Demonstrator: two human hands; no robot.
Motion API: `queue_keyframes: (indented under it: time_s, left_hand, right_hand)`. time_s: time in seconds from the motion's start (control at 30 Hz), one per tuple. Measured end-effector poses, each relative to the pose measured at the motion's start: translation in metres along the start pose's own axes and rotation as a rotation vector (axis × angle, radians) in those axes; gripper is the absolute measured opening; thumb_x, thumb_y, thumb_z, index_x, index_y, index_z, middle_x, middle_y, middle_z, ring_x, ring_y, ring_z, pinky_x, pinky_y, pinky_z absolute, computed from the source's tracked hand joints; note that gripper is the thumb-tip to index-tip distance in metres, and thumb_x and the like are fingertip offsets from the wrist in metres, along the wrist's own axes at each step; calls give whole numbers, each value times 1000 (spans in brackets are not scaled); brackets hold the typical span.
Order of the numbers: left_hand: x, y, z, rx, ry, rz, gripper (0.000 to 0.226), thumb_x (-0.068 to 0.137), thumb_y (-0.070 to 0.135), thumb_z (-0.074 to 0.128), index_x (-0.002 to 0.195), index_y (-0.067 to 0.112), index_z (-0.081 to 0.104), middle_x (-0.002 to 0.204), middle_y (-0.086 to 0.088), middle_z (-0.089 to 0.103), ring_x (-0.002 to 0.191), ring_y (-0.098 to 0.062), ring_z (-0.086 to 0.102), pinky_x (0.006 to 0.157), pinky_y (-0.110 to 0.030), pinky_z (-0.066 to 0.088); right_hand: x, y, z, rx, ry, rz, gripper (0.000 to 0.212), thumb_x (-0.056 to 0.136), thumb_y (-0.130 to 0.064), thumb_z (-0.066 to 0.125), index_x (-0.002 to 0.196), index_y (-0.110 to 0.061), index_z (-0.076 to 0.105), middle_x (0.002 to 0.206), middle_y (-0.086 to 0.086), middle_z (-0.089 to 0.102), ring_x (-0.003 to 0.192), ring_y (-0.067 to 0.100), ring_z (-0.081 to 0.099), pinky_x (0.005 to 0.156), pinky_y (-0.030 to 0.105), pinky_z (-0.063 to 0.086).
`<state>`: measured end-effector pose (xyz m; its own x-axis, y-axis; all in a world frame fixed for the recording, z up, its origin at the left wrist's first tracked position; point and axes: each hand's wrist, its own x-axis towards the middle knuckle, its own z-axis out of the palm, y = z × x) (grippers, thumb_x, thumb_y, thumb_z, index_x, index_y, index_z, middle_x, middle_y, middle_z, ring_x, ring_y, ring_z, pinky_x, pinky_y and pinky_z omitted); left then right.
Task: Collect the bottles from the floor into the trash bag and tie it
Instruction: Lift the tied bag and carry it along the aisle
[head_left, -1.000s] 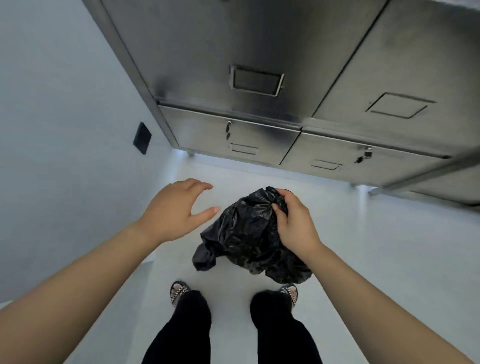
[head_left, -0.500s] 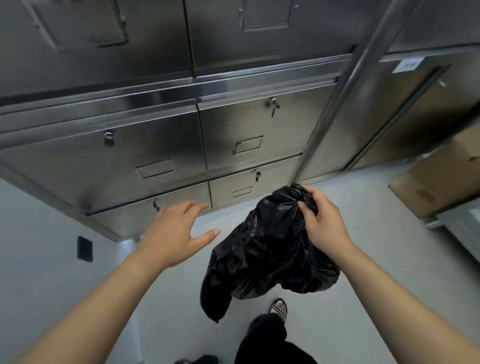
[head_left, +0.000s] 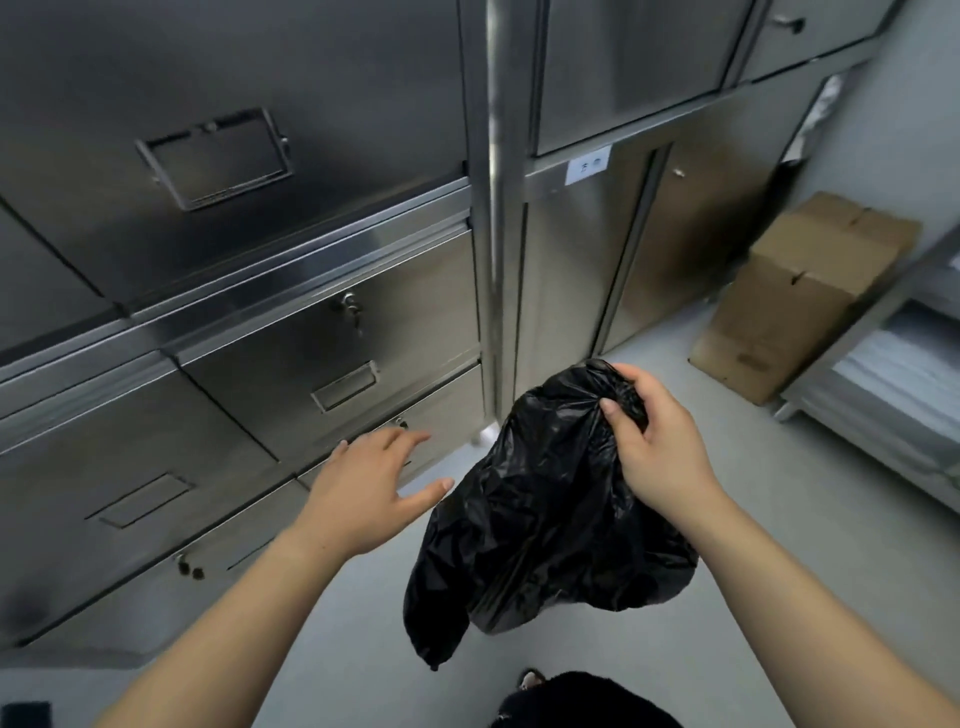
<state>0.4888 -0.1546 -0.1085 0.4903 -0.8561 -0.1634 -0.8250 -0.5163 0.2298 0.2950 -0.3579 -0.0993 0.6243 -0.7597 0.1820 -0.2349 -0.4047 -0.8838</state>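
One right hand (head_left: 657, 447) grips the trash bag (head_left: 540, 525) neck, bag hanging below

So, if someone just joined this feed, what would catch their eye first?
The black trash bag hanging in the middle of the view, with the right hand gripping its bunched top. Just to its left, the left hand is spread open and not touching the bag. Behind them, steel cabinets fill the wall, and a cardboard box sits on the floor at the right.

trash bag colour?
Black, glossy and crinkled; the trash bag hangs from the right hand in the head view.
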Motion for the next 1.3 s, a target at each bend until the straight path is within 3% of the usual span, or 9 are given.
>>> queue_keyframes:
  time_s: [0.4,0.5,0.57,0.67,0.8,0.97,1.1,1.2,1.3]
  left_hand:
    - [149,75,-22,-69,56,191,70,80,73,31,135,31,39,136,12,47,122,-10,46,102,-34,38]
    - [206,92,-24,-83,52,249,75,77,78,26,135,32,39,136,12,48,121,-10,47,100,-31,39]
    - [247,104,-25,-103,55,289,80,73,81,21,134,33,40,134,12,48,115,-10,51,96,-28,40]
    - [312,122,-31,-146,53,362,83,71,81,20,134,32,41,134,11,49,116,-10,50,94,-27,40]
    - [393,145,-45,-206,25,424,80,71,81,23,134,35,40,134,12,48,120,-8,47,97,-28,42]
    - [478,180,-60,-170,22,566,81,71,82,23,133,34,41,135,12,48,121,-8,47,94,-25,39]
    - [528,213,-63,-183,-15,643,80,71,83,23,134,36,39,136,14,46,123,-6,44,96,-24,38]
    - [561,242,-63,-219,-28,682,77,73,81,26,133,36,40,134,16,46,122,-4,44,93,-20,36]
    - [595,278,-64,-271,-33,704,73,75,77,31,133,35,42,133,16,46,121,-3,43,93,-18,36]
  right_hand:
    - [123,36,-88,-72,165,21,30,94,-16,52,123,-24,51,102,-31,51,89,-29,46,70,-6,32]
    - [168,43,-120,-134,245,22,30,94,-18,53,123,-27,50,99,-25,56,85,-18,53,68,-5,35]
    - [198,48,-142,-168,310,21,31,94,-18,52,125,-22,51,112,-13,59,100,-5,53,80,1,37]
    - [242,51,-171,-210,384,40,34,95,-19,52,129,-16,50,124,-4,57,114,10,52,94,23,39]
    - [294,55,-205,-273,467,62,30,94,-18,52,125,-20,52,111,-14,58,106,5,53,87,12,36]
    - [344,67,-240,-297,555,82,27,94,-12,53,119,-21,53,101,-25,54,88,-21,49,75,-5,31]
    - [380,71,-281,-341,640,87,29,93,-11,54,122,-11,54,108,-6,59,96,0,53,76,-5,31]
    - [407,73,-319,-354,689,74,29,93,-10,54,122,-10,55,106,-5,59,91,-4,52,76,-5,33]
    - [438,76,-358,-362,716,80,33,94,-16,53,126,-12,52,118,-1,60,109,10,55,95,15,40]
